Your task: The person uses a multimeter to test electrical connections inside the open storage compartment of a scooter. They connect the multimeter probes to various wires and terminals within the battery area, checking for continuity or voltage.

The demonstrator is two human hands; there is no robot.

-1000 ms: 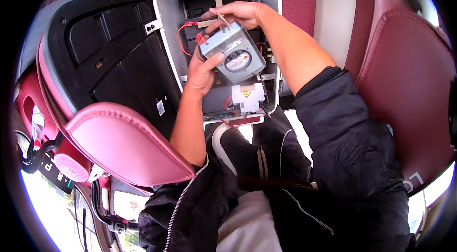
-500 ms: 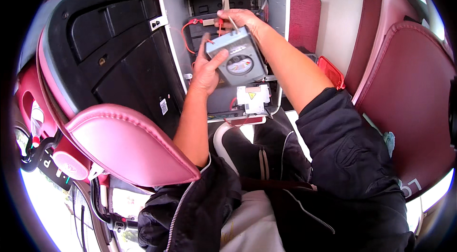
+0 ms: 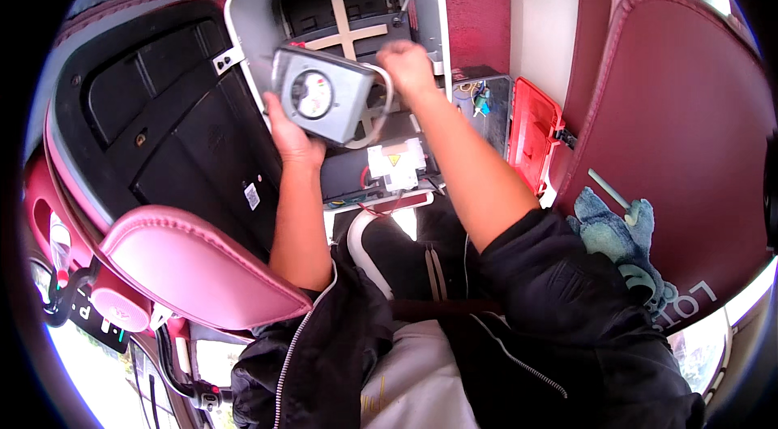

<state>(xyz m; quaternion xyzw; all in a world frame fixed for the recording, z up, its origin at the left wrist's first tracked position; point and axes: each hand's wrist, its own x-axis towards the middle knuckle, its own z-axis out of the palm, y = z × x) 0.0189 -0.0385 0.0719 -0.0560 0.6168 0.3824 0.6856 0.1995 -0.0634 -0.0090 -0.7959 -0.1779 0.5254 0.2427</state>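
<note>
A grey box-shaped meter with a round dial (image 3: pixel 322 95) is tilted above the open compartment, held by my left hand (image 3: pixel 293 136) at its lower left corner. The thumb lies along the meter's side and the other fingers are mostly hidden behind it. A pale cable (image 3: pixel 391 101) loops out on the meter's right side. Close to this loop is my right hand (image 3: pixel 409 68), its fingers curled and smeared by motion; what they hold, if anything, I cannot make out. A bit of red shows at the meter's top edge. Beneath it, a white unit with a yellow warning sticker (image 3: pixel 399 178) sits at the compartment's near end.
The pale-rimmed compartment (image 3: pixel 443 8) has tan straps (image 3: pixel 337 1) across its inside. A raised seat with a black underside (image 3: pixel 190 137) stands at left. To the right are a case with wires (image 3: pixel 496 117), its red lid (image 3: pixel 531 133), and a blue plush toy (image 3: pixel 612 226) against a maroon seat.
The meter has moved left and turned, its dial now left of centre. My right hand has left the red lead by the meter's top and is beside the pale cable. The view has shifted right.
</note>
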